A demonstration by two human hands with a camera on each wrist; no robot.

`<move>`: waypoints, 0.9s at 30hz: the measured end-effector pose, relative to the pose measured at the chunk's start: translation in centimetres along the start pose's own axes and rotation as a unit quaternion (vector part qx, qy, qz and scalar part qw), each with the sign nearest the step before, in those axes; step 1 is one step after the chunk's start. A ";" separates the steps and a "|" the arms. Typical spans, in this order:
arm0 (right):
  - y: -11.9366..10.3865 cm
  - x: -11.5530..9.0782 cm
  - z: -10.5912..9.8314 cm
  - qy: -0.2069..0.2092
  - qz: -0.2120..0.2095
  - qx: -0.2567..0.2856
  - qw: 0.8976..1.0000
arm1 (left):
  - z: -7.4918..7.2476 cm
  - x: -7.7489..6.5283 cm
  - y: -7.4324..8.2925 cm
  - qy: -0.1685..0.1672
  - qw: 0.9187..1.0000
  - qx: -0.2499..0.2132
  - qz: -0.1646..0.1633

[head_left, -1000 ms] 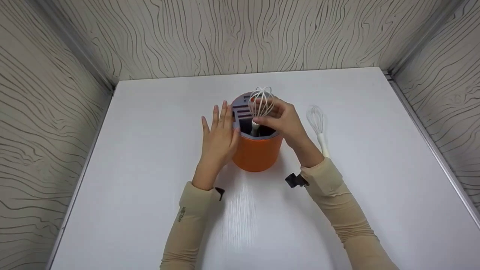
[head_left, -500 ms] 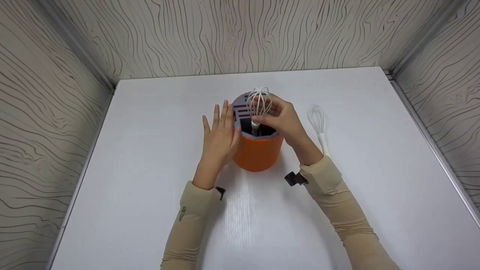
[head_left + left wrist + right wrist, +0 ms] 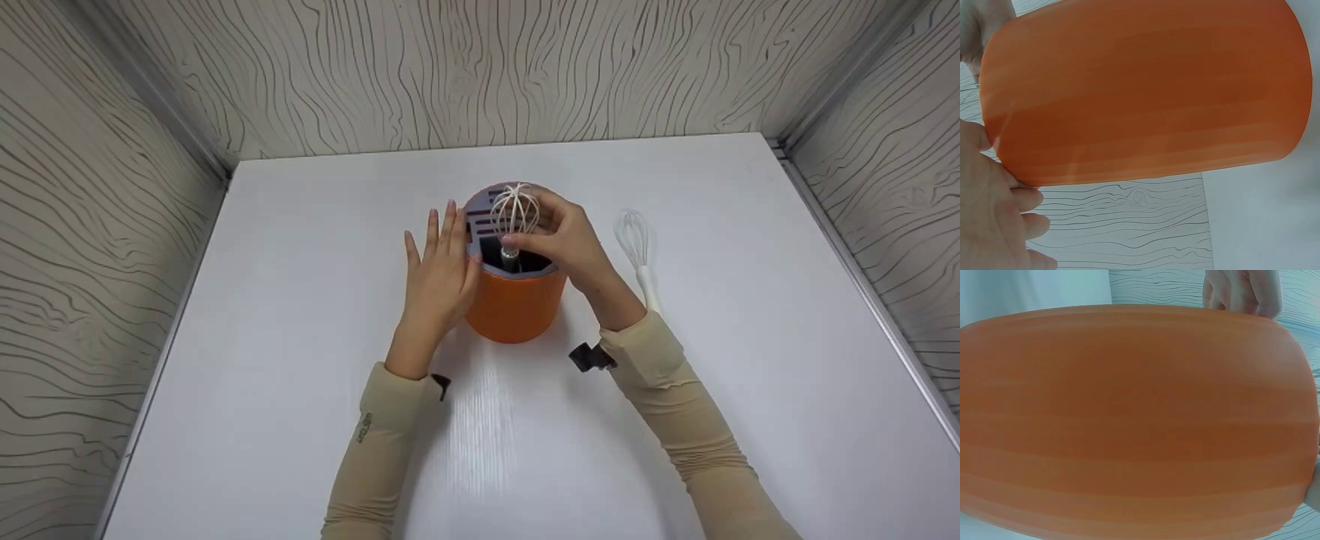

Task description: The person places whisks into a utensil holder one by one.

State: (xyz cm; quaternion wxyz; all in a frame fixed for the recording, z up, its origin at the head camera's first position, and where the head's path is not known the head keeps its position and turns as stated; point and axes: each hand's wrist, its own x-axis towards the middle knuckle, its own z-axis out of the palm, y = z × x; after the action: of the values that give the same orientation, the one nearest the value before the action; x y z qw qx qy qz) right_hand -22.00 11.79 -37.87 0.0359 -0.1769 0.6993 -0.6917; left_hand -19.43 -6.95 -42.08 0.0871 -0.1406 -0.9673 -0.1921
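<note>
An orange utensil holder (image 3: 514, 311) with a grey slotted top stands upright on the table. My right hand (image 3: 574, 240) pinches a white whisk (image 3: 515, 206) near where its wires meet the handle, loops up. The whisk's handle goes down into the large dark opening at the front of the top; its lower end is hidden. My left hand (image 3: 439, 277) rests against the holder's left side with straight, spread fingers. In the left wrist view, that hand's fingertips lie along the edge of the orange wall (image 3: 1151, 90). The orange wall (image 3: 1140, 416) fills most of the right wrist view.
A second whisk (image 3: 636, 240), white-handled, lies on the white table (image 3: 285, 315) to the right of the holder, its handle end partly behind my right forearm. Wood-patterned panels (image 3: 480, 67) enclose the table at the back and sides.
The whisk has sunk a little into the holder and shifted slightly left, its loops now lower. My right hand keeps its pinch, and my left hand has stayed in place.
</note>
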 end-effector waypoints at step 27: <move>0.0 -0.1 -0.1 -0.022 -0.027 0.003 0.999 | -0.1 0.0 0.1 -0.007 1.000 0.010 -0.009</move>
State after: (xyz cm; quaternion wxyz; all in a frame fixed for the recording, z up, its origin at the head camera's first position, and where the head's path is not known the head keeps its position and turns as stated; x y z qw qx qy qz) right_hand -21.92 11.90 -37.91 0.0328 -0.2111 0.6911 -0.6905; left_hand -19.43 -6.90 -41.94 0.0797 -0.1323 -0.9710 -0.1825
